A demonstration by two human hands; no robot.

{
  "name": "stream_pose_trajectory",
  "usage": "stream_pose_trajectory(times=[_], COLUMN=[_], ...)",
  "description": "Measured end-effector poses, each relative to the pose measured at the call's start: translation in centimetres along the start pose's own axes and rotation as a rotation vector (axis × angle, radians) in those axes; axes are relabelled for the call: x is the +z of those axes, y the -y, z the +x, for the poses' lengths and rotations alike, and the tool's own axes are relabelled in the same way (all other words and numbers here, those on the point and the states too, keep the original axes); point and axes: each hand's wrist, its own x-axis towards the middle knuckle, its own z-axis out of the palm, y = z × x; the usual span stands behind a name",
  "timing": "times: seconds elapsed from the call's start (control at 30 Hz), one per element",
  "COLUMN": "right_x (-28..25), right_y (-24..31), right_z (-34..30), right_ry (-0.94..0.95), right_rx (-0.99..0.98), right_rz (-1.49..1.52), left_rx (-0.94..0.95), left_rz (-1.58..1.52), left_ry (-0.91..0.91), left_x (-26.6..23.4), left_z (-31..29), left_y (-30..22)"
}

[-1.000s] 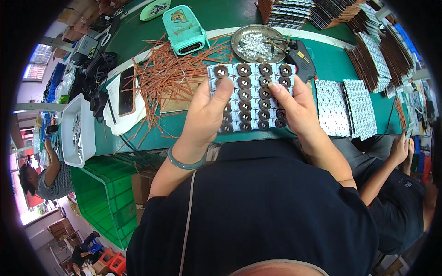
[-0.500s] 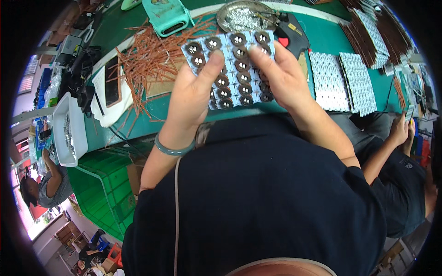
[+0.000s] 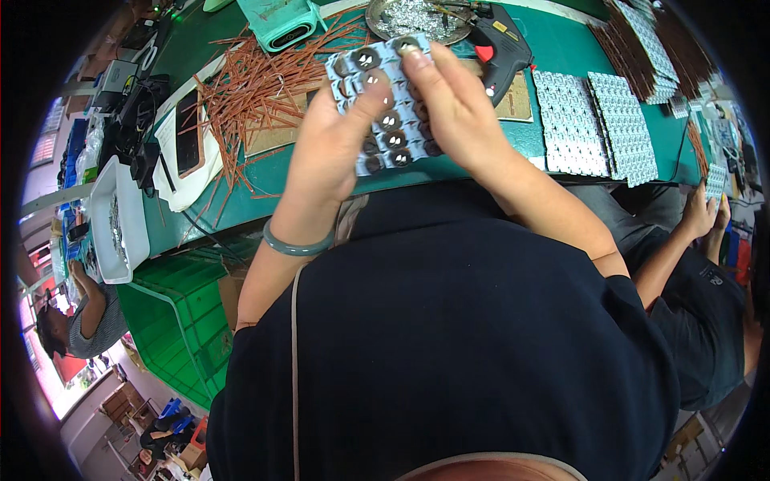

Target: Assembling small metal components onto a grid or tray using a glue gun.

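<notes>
Head view, looking down on a green table (image 3: 561, 164). Both hands held one pale blue tray (image 3: 383, 112) of dark round parts, lifted off the table and close to the body. The tray's long axis ran from far-left to near-right, tilted toward the camera. The left hand (image 3: 329, 152) gripped the tray's left long edge, thumb laid across its face; its grip was closed on the tray. The right hand (image 3: 453, 108) closed on the right edge, with one fingertip resting on a round part at the far corner. The two hands sat on opposite sides of the tray, almost touching over it, so neither was clearly nearer. A heap of thin copper-coloured rods (image 3: 257, 88) lay on the table to the far left, a black glue gun (image 3: 501, 48) to the far right, and flat pale trays (image 3: 597, 124) further right.
</notes>
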Motion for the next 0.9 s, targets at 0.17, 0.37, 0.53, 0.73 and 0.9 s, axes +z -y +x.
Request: stream_pose_trajectory(times=[0.17, 0.37, 0.53, 0.73, 0.9], right_x=[0.5, 0.7, -0.9, -1.7, -2.3], right_y=[0.3, -0.1, -0.3, -1.1, -0.5], right_z=[0.0, 0.1, -1.4, -2.5, -2.5], right_ry=[0.114, 0.181, 0.331, 0.296, 0.291], right_rx=[0.225, 0.421, 0.454, -0.019, -0.266], right_rz=[0.681, 0.807, 0.605, -0.039, -0.343], left_rx=[-0.011, 0.065, -0.149, -0.038, 0.264], left_rz=[-0.297, -0.211, 0.262, 0.516, 1.367], left_ry=[0.205, 0.084, 0.117, 0.379, 0.466], left_x=[-1.8, -3.1, -7.1, -4.0, -3.9], left_z=[0.9, 0.6, 0.0, -1.2, -1.0], left_y=[1.3, -0.3, 0.1, -0.1, 0.4])
